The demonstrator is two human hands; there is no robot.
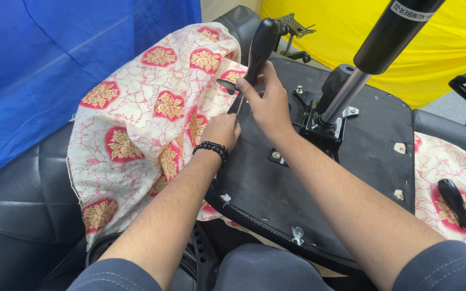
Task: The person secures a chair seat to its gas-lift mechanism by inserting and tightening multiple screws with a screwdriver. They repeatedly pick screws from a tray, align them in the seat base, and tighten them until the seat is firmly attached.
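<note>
Upturned chair seat (319, 178), centre frame: black underside. Floral cloth (141, 124), centre left: left hand (221, 131) apparently pinching its edge. Black-handled tool (255, 54), upper centre: right hand (268, 102) fingers clenched on it.

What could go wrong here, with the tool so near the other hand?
1. The right hand drives a black-handled tool whose tip sits right beside the left hand; a slip might stab the fingers.
2. The tip could tear the patterned cloth at the edge of the seat base.
3. The second tool on the right may roll off.
</note>
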